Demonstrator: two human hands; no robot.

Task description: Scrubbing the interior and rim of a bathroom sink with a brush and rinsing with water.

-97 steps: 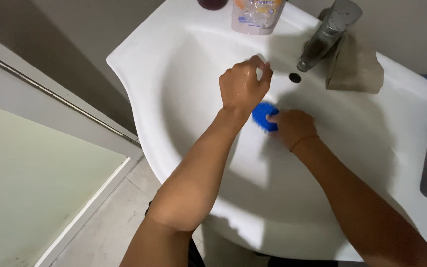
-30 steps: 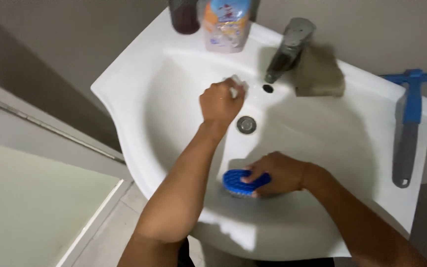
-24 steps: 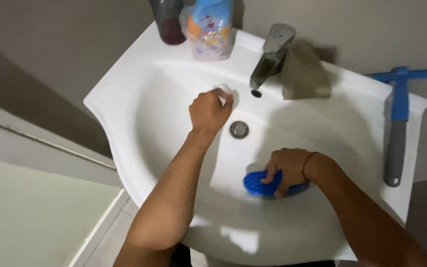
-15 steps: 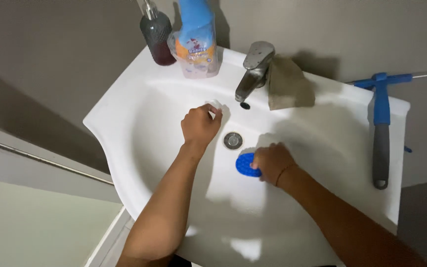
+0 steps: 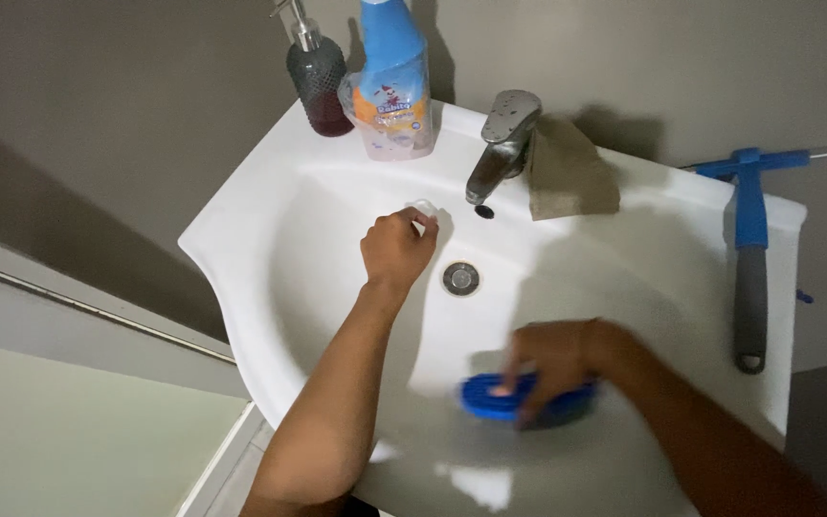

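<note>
White ceramic sink (image 5: pixel 270 239): my right hand (image 5: pixel 552 359) clamps blue oval scrub brush (image 5: pixel 490 397) lying crosswise, front of drain (image 5: pixel 460 278); left hand (image 5: pixel 396 247) fisted on small clear object (image 5: pixel 424 207), behind-left of drain.

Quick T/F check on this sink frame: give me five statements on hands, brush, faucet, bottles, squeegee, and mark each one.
1. The right hand presses a blue scrub brush against the sink basin. True.
2. The left hand holds the faucet handle. False: it is closed around a small pale object, too small to identify, inside the basin, apart from the faucet.
3. A blue-headed squeegee with a grey handle lies on the sink's right edge. True.
4. The drain is covered by the brush. False: the drain is exposed, farther back than the brush.
5. The spray bottle and the soap dispenser stand to the right of the faucet. False: both stand to its left, at the back rim.
</note>
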